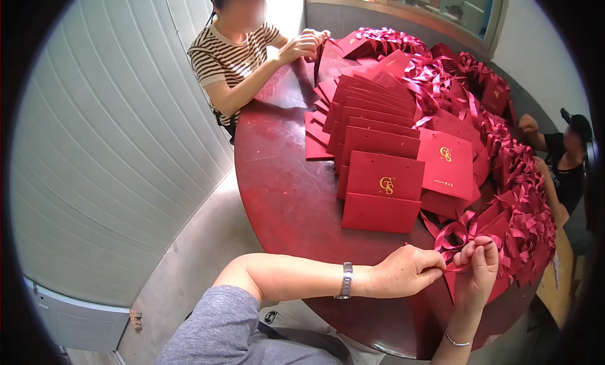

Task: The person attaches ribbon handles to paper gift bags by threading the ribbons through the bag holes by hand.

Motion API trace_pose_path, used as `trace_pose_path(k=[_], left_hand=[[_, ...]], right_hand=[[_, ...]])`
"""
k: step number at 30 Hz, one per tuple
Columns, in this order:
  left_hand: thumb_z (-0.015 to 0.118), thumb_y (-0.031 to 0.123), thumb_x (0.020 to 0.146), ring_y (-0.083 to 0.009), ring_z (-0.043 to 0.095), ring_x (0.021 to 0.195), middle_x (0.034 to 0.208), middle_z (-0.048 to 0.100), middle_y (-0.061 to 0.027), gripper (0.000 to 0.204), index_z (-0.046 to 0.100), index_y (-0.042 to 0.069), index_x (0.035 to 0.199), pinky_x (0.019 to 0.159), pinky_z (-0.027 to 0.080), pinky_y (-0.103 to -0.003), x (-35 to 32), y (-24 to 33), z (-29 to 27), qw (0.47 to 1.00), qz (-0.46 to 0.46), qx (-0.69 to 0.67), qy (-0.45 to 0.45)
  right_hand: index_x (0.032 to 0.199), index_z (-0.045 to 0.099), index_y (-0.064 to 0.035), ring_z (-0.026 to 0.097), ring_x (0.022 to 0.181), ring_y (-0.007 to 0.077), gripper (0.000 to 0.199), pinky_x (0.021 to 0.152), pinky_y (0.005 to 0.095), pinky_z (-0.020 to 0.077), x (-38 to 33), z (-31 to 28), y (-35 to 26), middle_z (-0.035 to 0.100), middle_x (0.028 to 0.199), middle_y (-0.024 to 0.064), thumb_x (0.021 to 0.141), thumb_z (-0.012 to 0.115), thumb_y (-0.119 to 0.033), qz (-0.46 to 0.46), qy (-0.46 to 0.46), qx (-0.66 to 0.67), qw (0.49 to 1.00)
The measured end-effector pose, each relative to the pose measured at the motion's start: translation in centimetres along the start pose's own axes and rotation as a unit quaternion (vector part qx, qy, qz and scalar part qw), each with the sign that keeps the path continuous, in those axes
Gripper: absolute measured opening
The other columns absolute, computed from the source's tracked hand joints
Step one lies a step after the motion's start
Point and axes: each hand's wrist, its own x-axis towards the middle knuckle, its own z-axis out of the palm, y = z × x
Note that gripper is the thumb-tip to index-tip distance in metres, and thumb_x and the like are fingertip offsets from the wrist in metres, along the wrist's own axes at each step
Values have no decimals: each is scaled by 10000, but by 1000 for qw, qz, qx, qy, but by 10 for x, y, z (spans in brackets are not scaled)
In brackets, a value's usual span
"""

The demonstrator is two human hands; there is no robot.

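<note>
Ribbon [455, 239] lies between both hands — left hand [406, 272] and right hand [478, 270] each pinching it in a tight grip.

Viewing remotely, noting wearer's own body only. Left arm [296, 278] is showing grey short sleeve [214, 327] bunching at upper arm, forearm bare below it. Left wrist is carrying silver metal-link watch [344, 280], band looking segmented. Right wrist is wearing thin silver bracelet [455, 341], possibly fine chain; I am finding rim distortion too strong to confirm. Both hands [406, 272] are showing bare, ungloved.
</note>
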Motion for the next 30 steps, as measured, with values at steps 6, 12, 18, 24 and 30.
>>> trace_pose_path(k=[6,12,18,24,30], left_hand=[[639,87,886,-318,660,676,747,652,-169,108,640,-3,947,612,506,-391,-6,-2,6,999,29,38,-15],[621,106,863,-368,657,705,723,655,-171,94,644,22,900,631,517,-445,-7,-8,12,991,12,74,-113],[621,137,840,-376,656,712,732,653,-165,103,650,48,884,636,528,-457,-3,2,-15,965,10,191,-180],[711,99,768,-327,596,989,959,636,-119,205,632,64,953,818,480,-397,24,9,-75,874,117,435,181],[699,111,779,-315,535,1093,1080,601,-109,282,637,80,1052,1037,289,-526,31,-7,-101,774,41,574,264]], right_hand=[[1189,566,-29,488,769,103,201,674,263,410,-2,-31,-16,562,898,22,1020,523,-128,-117,56,57,990],[1243,529,8,460,786,137,271,721,282,430,-14,-86,-62,555,943,39,1008,543,-127,-246,128,70,958],[1245,532,21,463,748,133,276,699,283,430,4,-99,-55,566,930,52,1003,546,-109,-286,235,90,925],[1294,522,16,476,756,98,313,714,257,445,8,-64,-32,562,882,24,1012,539,-118,-226,216,10,950],[1288,531,-9,491,736,80,298,674,235,448,-2,-61,-19,581,930,11,1022,529,-142,-192,181,-71,962]])
